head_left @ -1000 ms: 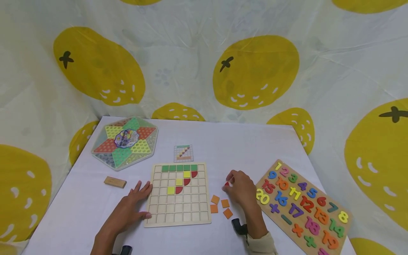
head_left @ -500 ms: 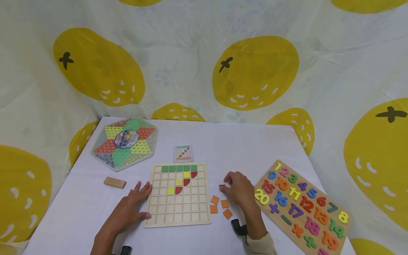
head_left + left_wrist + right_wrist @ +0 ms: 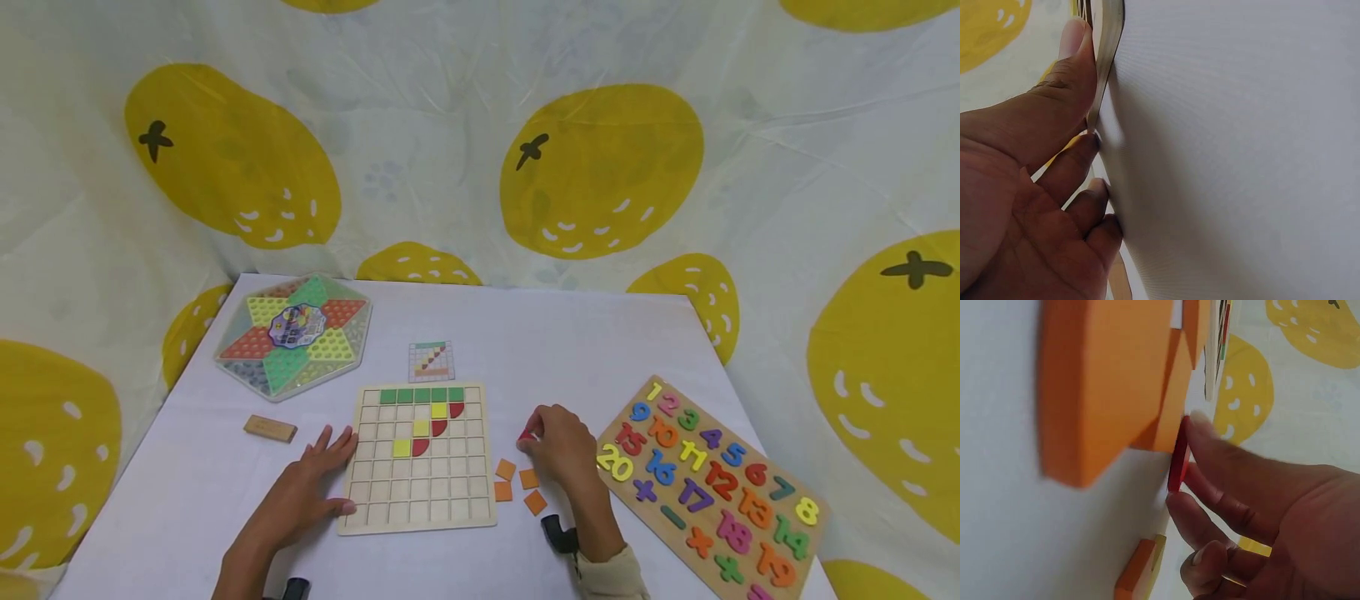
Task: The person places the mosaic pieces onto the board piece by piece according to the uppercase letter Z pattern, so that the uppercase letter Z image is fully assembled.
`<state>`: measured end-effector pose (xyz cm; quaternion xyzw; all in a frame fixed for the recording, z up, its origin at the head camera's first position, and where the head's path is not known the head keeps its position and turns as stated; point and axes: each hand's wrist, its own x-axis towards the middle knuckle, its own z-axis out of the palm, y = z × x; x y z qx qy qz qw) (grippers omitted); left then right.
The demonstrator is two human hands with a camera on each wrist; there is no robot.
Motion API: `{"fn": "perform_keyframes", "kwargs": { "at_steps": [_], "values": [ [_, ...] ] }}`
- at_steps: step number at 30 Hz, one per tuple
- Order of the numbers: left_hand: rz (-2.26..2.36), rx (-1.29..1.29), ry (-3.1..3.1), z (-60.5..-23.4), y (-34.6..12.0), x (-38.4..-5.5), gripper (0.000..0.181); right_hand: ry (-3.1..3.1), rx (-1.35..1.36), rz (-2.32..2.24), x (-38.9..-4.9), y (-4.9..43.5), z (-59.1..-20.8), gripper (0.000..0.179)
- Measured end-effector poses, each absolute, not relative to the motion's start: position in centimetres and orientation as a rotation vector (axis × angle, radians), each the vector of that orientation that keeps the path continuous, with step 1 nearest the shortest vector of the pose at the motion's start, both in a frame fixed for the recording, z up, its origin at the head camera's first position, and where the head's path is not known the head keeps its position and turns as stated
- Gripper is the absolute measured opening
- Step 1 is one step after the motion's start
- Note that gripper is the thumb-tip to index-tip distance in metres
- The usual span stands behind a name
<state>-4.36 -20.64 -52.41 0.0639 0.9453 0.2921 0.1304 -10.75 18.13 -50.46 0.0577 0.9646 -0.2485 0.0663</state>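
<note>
A square wooden grid board lies on the table. It carries a row of green squares, below which several yellow squares and red quarter-round tiles step down diagonally. My left hand rests against the board's left edge, fingers spread and thumb on the lower left rim; the left wrist view has the thumb at that edge. Right of the board, my right hand pinches a small red tile between thumb and fingers, low over the table. Fingers partly hide the tile's shape. Several orange squares lie just left of that hand.
A small printed pattern card lies behind the board. At the back left is a hexagonal Chinese checkers set, with a small wooden block in front of it. A number puzzle board occupies the right side.
My right hand's fingers have closed in on the red tile, which showed at the thumb tip half a second ago and is now turned and tilted. My left hand stays at the board's edge.
</note>
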Motion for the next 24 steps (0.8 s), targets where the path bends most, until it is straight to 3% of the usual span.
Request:
{"fn": "perform_keyframes", "kwargs": {
  "at_steps": [12,24],
  "values": [
    [0.844,0.204,2.756,-52.4,-20.6,-4.4,0.108,2.851,0.117,-0.976,-10.7,17.0,-50.7,0.020],
    [0.837,0.180,2.739,-52.5,-20.6,-4.5,0.109,2.816,-0.069,-1.067,-10.1,12.8,-49.6,0.021]
  ]
}}
